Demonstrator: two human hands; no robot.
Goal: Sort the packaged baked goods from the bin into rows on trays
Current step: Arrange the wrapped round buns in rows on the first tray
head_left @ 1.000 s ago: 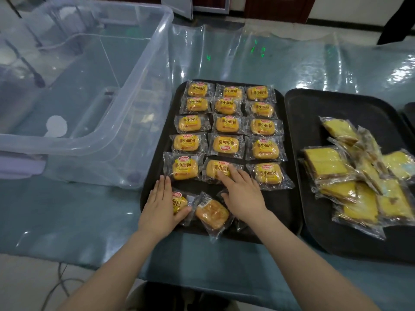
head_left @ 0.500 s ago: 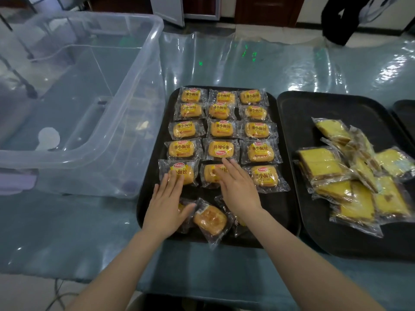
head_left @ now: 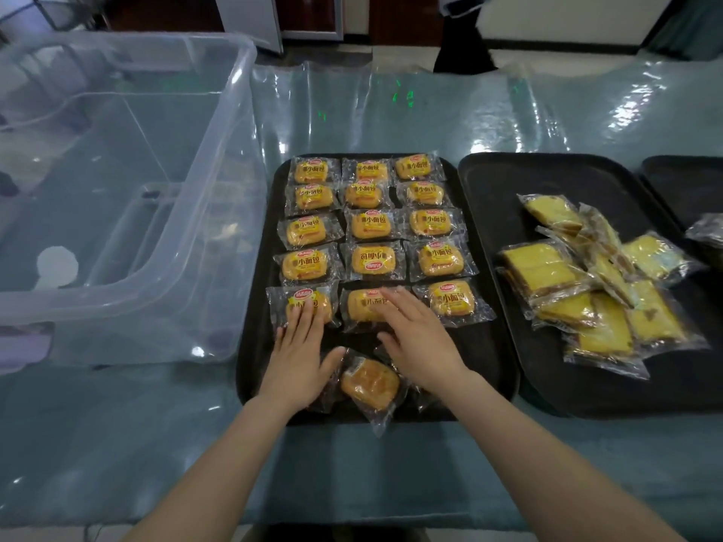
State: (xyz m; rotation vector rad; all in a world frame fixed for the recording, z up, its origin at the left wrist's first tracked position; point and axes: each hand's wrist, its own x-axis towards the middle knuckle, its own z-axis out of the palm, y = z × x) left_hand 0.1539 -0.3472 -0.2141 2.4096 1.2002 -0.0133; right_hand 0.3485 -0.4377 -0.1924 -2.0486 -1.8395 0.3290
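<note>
A black tray [head_left: 254, 369] holds several rows of small bread packs, three across. My left hand [head_left: 299, 356] lies flat, fingers spread, with its fingertips on the nearest-row left pack [head_left: 301, 303]. My right hand [head_left: 420, 342] lies flat too, fingertips on the nearest-row middle pack [head_left: 362, 307]. A loose bread pack [head_left: 369, 385] lies face down between the two hands at the tray's front edge. Other wrappers lie partly hidden under both palms. Neither hand grips anything.
A large clear plastic bin [head_left: 129, 291] stands on the left and looks empty. A second black tray [head_left: 489, 181] on the right carries a loose pile of yellow cake slices [head_left: 594, 283]. A third tray [head_left: 680, 181] shows at the far right. A person's dark legs [head_left: 463, 45] stand beyond the table.
Both hands have slid forward over the tray, so the fingertips now rest on the nearest row of packs. The left hand came off the pack at the front edge.
</note>
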